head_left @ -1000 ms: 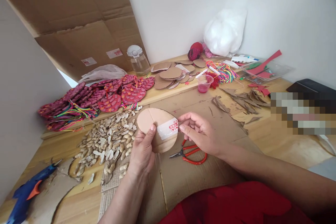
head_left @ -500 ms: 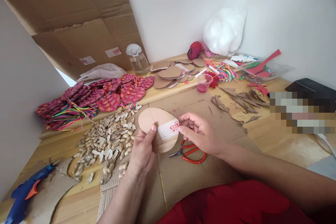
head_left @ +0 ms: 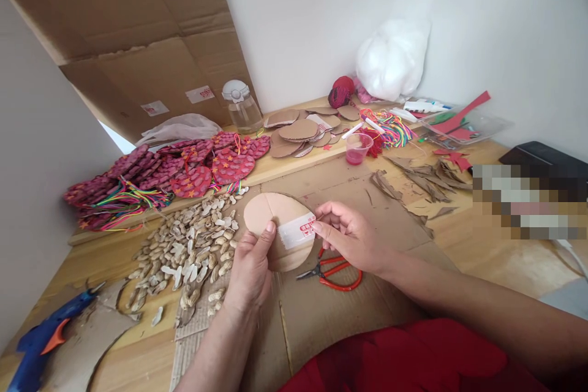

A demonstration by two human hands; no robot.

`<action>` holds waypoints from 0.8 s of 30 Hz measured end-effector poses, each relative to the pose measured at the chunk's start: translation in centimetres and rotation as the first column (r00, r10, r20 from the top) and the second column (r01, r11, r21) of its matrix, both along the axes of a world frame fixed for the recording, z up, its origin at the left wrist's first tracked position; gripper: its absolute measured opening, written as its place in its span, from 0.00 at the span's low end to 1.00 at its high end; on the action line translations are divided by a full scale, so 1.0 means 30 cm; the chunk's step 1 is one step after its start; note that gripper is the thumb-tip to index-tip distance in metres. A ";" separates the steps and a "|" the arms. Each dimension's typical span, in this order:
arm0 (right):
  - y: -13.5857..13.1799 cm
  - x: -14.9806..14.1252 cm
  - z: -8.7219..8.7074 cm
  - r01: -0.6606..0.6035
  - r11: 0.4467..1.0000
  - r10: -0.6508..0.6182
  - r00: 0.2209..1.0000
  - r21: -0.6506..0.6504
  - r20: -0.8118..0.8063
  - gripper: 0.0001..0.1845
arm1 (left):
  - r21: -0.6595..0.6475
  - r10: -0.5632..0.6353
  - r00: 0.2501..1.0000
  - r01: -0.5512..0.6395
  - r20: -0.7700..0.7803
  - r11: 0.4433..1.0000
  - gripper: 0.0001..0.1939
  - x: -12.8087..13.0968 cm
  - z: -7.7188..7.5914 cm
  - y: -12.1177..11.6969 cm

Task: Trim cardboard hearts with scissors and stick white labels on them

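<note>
My left hand [head_left: 252, 266] grips a rounded cardboard cutout [head_left: 261, 211], thumb on top and fingers underneath. Across the cutout's right half runs a strip of clear tape [head_left: 291, 234] with red print. At the right edge, by the tape's end, my right hand [head_left: 344, 233] has its thumb and fingertips closed on the cutout; whether they pinch the tape or the card I cannot make out. Just below it, red-handled scissors [head_left: 337, 272] lie on a flat cardboard sheet [head_left: 321, 324].
Peanut shells [head_left: 193, 251] are heaped at left, near a blue glue gun [head_left: 55, 331]. Behind lie decorated red pieces [head_left: 184, 165], stacked cardboard cutouts [head_left: 296, 131], a plastic cup [head_left: 358, 147], coloured cords [head_left: 390, 125] and a lidded bottle [head_left: 241, 107]. Cardboard scraps [head_left: 427, 174] sit at right.
The whole view has shifted slightly, so everything sits a little lower. Both hands keep their hold on the cutout, with hardly any other movement.
</note>
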State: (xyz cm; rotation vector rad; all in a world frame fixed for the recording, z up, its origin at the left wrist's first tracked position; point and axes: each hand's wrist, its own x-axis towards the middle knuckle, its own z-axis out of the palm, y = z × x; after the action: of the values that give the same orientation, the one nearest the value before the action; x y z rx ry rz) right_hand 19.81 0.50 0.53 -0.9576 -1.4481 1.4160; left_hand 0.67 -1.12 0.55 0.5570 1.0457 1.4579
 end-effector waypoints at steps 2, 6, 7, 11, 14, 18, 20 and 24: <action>0.001 0.000 0.006 -0.001 1.000 0.001 1.000 -0.011 0.006 0.11 | 0.003 -0.006 1.000 0.006 -0.010 1.000 0.27 0.000 0.001 -0.002; 0.005 -0.001 0.016 0.001 1.000 -0.001 1.000 -0.021 0.015 0.11 | 0.041 -0.023 0.998 0.026 -0.058 0.999 0.26 -0.002 -0.001 -0.001; 0.005 -0.001 0.016 0.005 1.000 -0.004 1.000 -0.022 0.021 0.11 | 0.052 -0.027 0.997 0.031 -0.068 0.998 0.26 -0.003 -0.003 0.001; 0.003 -0.002 0.011 0.018 0.999 -0.016 0.999 -0.039 0.050 0.12 | 0.083 -0.047 0.993 0.056 -0.108 0.995 0.27 -0.009 -0.024 0.006; 0.002 -0.001 0.007 0.016 0.999 -0.014 0.999 -0.042 0.044 0.13 | 0.096 -0.047 0.990 0.060 -0.130 0.994 0.28 -0.012 -0.037 0.008; 0.007 -0.002 0.000 0.022 0.999 -0.020 0.999 -0.041 0.046 0.16 | 0.080 -0.057 0.984 0.071 -0.167 0.994 0.29 -0.011 -0.029 0.002; 0.012 -0.001 -0.006 0.036 0.999 -0.034 0.997 -0.039 0.067 0.17 | 0.065 -0.068 0.983 0.080 -0.172 0.995 0.29 -0.008 -0.017 -0.002; 0.021 0.003 -0.010 0.081 0.996 -0.076 0.987 -0.032 0.141 0.15 | 0.050 -0.072 0.990 0.078 -0.120 0.996 0.26 -0.003 0.003 -0.005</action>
State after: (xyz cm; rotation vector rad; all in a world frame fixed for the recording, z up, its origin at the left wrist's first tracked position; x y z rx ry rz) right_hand 19.91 1.12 0.22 -1.1449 -1.4730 1.3453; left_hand 0.60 -1.26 0.62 0.7226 1.0683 1.4041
